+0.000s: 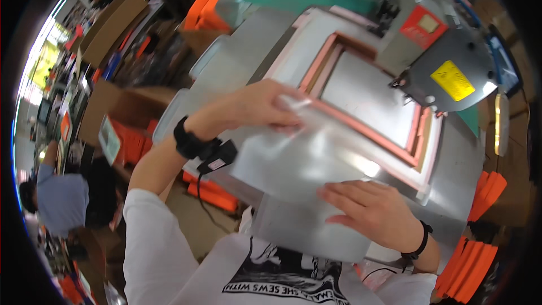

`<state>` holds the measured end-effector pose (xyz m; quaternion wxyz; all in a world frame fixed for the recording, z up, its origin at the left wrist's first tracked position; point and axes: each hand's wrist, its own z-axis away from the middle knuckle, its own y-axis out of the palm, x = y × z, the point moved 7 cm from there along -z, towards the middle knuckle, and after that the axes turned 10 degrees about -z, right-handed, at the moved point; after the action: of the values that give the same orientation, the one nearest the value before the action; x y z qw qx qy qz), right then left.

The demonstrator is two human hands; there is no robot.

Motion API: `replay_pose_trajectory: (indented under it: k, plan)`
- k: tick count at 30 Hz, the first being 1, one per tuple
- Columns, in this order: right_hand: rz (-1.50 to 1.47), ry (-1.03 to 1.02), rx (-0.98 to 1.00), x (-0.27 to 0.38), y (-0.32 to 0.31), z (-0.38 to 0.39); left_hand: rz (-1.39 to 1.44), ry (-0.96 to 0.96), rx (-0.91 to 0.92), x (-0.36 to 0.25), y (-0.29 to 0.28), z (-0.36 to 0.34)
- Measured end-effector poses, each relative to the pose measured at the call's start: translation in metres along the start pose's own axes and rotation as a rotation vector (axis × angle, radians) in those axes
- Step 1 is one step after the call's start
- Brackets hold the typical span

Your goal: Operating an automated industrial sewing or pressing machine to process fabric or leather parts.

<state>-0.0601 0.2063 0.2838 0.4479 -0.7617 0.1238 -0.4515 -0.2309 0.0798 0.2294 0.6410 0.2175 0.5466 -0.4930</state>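
Observation:
My left hand (268,107) is closed in a pinch on the far edge of a translucent plastic sheet (276,161), which bends and shines where it is lifted. My right hand (372,209) lies with fingers stretched out near the sheet's right edge. Beneath that hand, close to my body, is a flat pile of similar translucent sheets (305,229); how many cannot be told. Just beyond the sheet, a rectangular frame with pink edges (361,130) surrounds a pale flat plate (370,93) on the metal table (451,175).
A grey machine head (451,51) with a yellow label overhangs the frame's far right corner. Orange pieces (468,268) are stacked at the right, more (127,141) in a box at the left. A cable (206,209) hangs by my left arm. Another person (62,195) sits at far left.

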Motion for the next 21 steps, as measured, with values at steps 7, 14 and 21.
replay_pose_trajectory:
  k: [7,14,21]
  plan:
    - [-0.167,0.559,-0.664,-0.138,-0.096,0.078,-0.546,-0.097,-0.461,-0.023,-0.109,-0.037]
    - [-0.372,0.490,-0.771,-0.202,-0.110,0.044,-0.482,0.122,-0.294,-0.034,-0.114,-0.127]
    - [-0.186,0.520,-0.598,-0.215,-0.106,0.039,-0.275,0.141,-0.139,-0.053,-0.060,-0.137]
